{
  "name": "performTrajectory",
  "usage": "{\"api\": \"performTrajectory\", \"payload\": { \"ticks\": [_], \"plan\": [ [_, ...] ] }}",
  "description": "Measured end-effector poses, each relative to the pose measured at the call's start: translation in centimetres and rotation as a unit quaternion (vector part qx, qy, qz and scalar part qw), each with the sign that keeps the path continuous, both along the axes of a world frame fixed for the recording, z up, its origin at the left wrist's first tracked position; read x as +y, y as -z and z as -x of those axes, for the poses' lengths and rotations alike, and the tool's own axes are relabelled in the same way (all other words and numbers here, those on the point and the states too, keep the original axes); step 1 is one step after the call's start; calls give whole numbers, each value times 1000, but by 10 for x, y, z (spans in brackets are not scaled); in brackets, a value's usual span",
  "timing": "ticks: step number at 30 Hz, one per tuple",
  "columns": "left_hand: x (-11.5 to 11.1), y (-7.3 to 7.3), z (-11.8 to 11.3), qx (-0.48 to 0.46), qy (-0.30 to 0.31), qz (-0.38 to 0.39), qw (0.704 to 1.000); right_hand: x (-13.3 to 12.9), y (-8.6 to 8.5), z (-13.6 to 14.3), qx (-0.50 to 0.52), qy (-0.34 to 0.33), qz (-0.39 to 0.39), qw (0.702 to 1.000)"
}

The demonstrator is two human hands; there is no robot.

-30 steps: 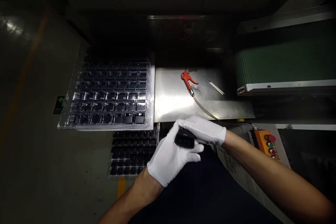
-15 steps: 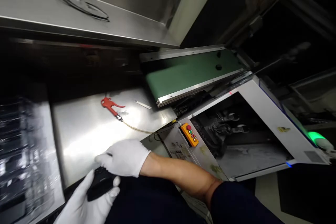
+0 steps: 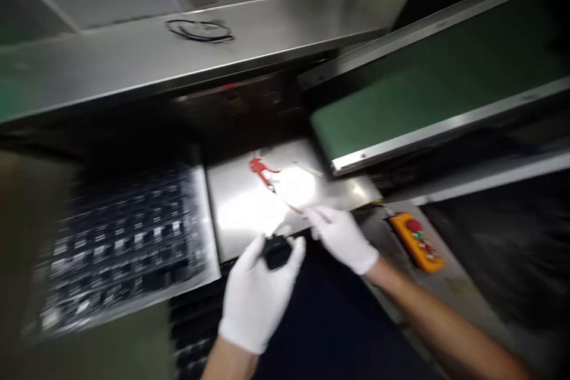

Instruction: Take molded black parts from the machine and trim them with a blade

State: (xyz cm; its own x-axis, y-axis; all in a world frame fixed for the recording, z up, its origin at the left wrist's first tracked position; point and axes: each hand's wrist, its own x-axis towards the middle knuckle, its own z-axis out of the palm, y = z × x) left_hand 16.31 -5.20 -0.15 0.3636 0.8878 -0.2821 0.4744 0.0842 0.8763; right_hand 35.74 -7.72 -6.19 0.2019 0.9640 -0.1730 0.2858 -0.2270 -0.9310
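Note:
My left hand [image 3: 262, 288], in a white glove, grips a small black part [image 3: 276, 251] between thumb and fingers near the front edge of the metal table [image 3: 240, 214]. Apart from it, to the right, is my right hand [image 3: 342, 238], also gloved, with fingers reaching out loosely and a small gap between them. Its fingertips are beside the thin hose of a red air blow gun [image 3: 260, 169]; blur hides whether they touch. The blow gun lies on the table, and a thin pale strip [image 3: 308, 170] lies to its right.
To the left is a clear plastic tray [image 3: 207, 249] with rows of black parts. A green conveyor belt [image 3: 427, 89] runs off at right, above an orange button box [image 3: 417, 241]. A metal shelf [image 3: 285, 32] with a black cable loop [image 3: 200, 31] spans the back.
The view has swung left, bringing the tray further into sight. My right hand has moved away from the black part, which stays in my left hand.

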Motion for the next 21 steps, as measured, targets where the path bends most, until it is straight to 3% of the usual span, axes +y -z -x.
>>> {"api": "performTrajectory", "payload": {
  "ticks": [3,5,7,10,11,13,16,19,21],
  "plan": [
    [9,-9,-23,-82,-56,137,986,0,12,-21,-10,9,69,997],
    [12,-11,-34,-231,-95,275,928,0,17,-28,-17,1,100,995],
    [13,-12,-41,-342,-113,358,861,-1,21,-30,-17,-10,127,992],
    [12,-13,-47,-374,-174,392,822,1,27,-30,-22,-20,146,989],
    [13,-13,-47,-387,-211,414,796,2,29,-30,-26,-23,147,989],
    [14,-11,-49,-432,-273,471,719,4,32,-29,-33,-37,141,989],
    [16,-9,-50,-505,-299,524,618,9,37,-27,-30,-59,140,988],
    [20,-9,-49,-542,-324,539,557,29,49,-24,-52,-53,172,982],
    [22,-11,-46,-545,-350,539,539,57,64,-18,-111,-69,192,973]
  ]
}}
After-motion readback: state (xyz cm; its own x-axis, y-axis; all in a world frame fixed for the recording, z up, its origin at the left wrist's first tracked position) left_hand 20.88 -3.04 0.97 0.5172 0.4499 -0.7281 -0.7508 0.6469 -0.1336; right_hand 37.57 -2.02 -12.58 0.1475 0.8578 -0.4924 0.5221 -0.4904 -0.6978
